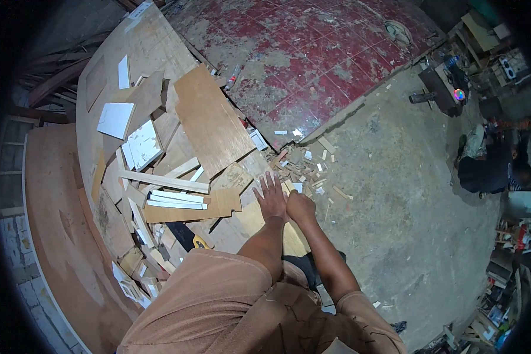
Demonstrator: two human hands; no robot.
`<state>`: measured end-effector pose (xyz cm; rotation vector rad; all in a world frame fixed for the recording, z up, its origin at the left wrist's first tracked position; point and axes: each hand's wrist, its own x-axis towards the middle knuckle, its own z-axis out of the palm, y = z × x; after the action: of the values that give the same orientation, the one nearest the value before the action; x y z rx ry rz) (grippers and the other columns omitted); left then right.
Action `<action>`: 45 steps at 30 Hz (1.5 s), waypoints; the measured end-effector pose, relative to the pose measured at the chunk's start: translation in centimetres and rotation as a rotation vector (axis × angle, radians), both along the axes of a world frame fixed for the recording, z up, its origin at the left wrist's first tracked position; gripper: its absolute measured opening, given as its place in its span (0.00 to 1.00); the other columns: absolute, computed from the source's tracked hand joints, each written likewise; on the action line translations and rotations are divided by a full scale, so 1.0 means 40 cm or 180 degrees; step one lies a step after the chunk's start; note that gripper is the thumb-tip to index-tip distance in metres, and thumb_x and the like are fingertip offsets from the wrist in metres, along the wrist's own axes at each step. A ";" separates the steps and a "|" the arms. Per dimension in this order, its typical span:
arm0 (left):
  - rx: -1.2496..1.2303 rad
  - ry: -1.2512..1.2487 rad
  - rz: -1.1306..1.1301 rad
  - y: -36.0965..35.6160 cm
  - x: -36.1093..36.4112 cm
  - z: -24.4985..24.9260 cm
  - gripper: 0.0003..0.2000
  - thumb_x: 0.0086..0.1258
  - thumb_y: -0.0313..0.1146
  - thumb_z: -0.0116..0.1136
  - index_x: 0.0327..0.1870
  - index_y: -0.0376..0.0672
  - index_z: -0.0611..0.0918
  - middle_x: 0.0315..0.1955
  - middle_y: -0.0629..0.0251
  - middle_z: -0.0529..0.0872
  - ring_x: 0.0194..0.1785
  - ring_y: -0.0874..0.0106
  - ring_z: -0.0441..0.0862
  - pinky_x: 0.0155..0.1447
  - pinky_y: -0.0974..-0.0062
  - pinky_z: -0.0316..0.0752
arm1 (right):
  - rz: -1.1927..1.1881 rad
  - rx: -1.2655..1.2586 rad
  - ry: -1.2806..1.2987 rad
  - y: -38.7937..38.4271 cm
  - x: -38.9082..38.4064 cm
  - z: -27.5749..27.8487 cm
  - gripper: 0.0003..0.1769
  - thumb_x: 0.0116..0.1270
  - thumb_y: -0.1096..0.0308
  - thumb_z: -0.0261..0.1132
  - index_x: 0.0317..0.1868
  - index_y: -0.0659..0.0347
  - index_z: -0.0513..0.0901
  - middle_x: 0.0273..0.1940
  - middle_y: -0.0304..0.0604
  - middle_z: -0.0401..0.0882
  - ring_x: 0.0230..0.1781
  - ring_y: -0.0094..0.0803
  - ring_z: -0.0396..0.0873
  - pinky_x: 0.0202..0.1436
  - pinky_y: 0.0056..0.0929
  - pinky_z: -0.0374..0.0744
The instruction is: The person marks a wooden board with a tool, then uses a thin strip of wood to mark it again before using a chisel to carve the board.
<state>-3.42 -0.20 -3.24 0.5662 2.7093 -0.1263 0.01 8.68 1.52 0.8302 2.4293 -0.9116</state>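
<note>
My left hand (272, 200) lies flat with its fingers spread, pressing on a pale wooden board (294, 239) at the right end of the cluttered worktop. Close beside it, my right hand (301, 207) is closed in a fist at the board's edge. Whatever the right fist grips is hidden by the fingers. The board runs back between my forearms toward my body. To the left of my left forearm is a handsaw (200, 242) with a yellow and black handle, its dark blade partly under scraps.
A large plywood sheet (215, 118), white-faced panels (141, 146) and wooden strips (165, 181) cover the worktop. Offcuts (304, 170) litter the concrete floor ahead. Beyond a raised edge lies a red tiled floor (330, 76). A person in dark clothes (489, 168) is at the far right.
</note>
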 end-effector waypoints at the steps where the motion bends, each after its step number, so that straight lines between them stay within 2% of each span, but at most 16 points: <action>1: 0.0023 0.0062 -0.0005 0.000 0.001 -0.008 0.35 0.75 0.46 0.42 0.78 0.48 0.45 0.78 0.60 0.38 0.80 0.57 0.33 0.76 0.41 0.30 | -0.0004 0.0011 -0.0002 0.001 0.000 0.004 0.22 0.71 0.55 0.52 0.43 0.67 0.82 0.39 0.63 0.84 0.42 0.55 0.84 0.47 0.50 0.81; 8: 0.0075 0.0022 0.0034 0.007 -0.003 0.017 0.34 0.75 0.46 0.40 0.78 0.48 0.45 0.78 0.60 0.36 0.80 0.57 0.33 0.74 0.36 0.30 | -0.0059 -0.0037 0.0014 -0.006 0.003 -0.002 0.21 0.73 0.57 0.50 0.44 0.68 0.81 0.39 0.64 0.83 0.43 0.57 0.84 0.48 0.52 0.80; 16: 0.0120 -0.0139 0.0044 0.010 -0.006 0.049 0.34 0.74 0.45 0.40 0.78 0.47 0.46 0.78 0.59 0.35 0.80 0.57 0.31 0.75 0.39 0.28 | -0.0037 -0.0053 0.0011 -0.006 0.014 0.025 0.23 0.73 0.56 0.49 0.42 0.69 0.80 0.39 0.66 0.83 0.42 0.59 0.83 0.47 0.53 0.79; 24: 0.0469 0.0095 0.0052 0.007 0.004 0.042 0.34 0.71 0.41 0.41 0.77 0.43 0.51 0.78 0.57 0.40 0.80 0.56 0.32 0.75 0.39 0.29 | 0.0048 0.0152 -0.0107 0.000 0.165 0.090 0.14 0.64 0.70 0.50 0.41 0.71 0.79 0.37 0.69 0.82 0.41 0.61 0.83 0.46 0.54 0.80; 31: 0.0496 0.0164 0.0023 0.003 0.004 0.042 0.34 0.70 0.41 0.42 0.77 0.43 0.51 0.78 0.57 0.41 0.80 0.56 0.33 0.75 0.39 0.29 | 0.0276 0.0092 -0.0183 0.016 0.136 0.115 0.15 0.64 0.70 0.50 0.41 0.71 0.80 0.38 0.69 0.82 0.41 0.60 0.83 0.46 0.52 0.80; 34: 0.0472 0.0165 0.0049 0.010 0.000 0.044 0.34 0.70 0.41 0.43 0.77 0.43 0.50 0.78 0.57 0.41 0.80 0.55 0.34 0.76 0.40 0.29 | 0.0308 0.0089 -0.0287 0.025 0.107 0.108 0.15 0.63 0.70 0.51 0.41 0.70 0.81 0.39 0.67 0.82 0.42 0.59 0.83 0.47 0.51 0.80; 36: 0.0411 0.0164 0.0064 -0.002 0.012 0.045 0.35 0.70 0.42 0.43 0.77 0.43 0.50 0.78 0.57 0.41 0.80 0.55 0.34 0.76 0.40 0.29 | 0.0370 0.0078 -0.0111 0.026 0.103 0.101 0.15 0.62 0.69 0.53 0.41 0.68 0.84 0.39 0.64 0.84 0.41 0.56 0.85 0.44 0.49 0.82; 41: 0.0438 0.0256 0.0004 0.008 0.006 0.051 0.35 0.71 0.41 0.42 0.77 0.43 0.49 0.78 0.56 0.41 0.80 0.55 0.35 0.76 0.42 0.29 | 0.0328 0.0171 -0.0171 0.047 0.095 0.095 0.16 0.62 0.69 0.52 0.39 0.67 0.85 0.40 0.63 0.84 0.41 0.54 0.85 0.44 0.48 0.82; 43: 0.0408 0.0261 -0.0001 0.007 0.010 0.047 0.35 0.71 0.41 0.42 0.77 0.43 0.49 0.78 0.56 0.41 0.80 0.55 0.35 0.76 0.42 0.29 | 0.0282 0.0061 -0.0221 0.044 0.100 0.101 0.16 0.63 0.71 0.51 0.41 0.69 0.84 0.45 0.63 0.83 0.46 0.55 0.83 0.50 0.48 0.80; 45: 0.0399 0.0291 -0.0013 0.004 0.010 0.042 0.35 0.71 0.41 0.42 0.77 0.42 0.48 0.78 0.56 0.41 0.80 0.55 0.35 0.76 0.42 0.29 | 0.0248 0.0011 -0.0240 0.033 0.101 0.105 0.16 0.62 0.71 0.52 0.41 0.69 0.84 0.45 0.64 0.82 0.46 0.55 0.83 0.50 0.48 0.80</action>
<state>-3.04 -0.04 -1.57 0.6160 2.8198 0.0173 4.06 9.98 5.71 0.7517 2.3813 -0.8327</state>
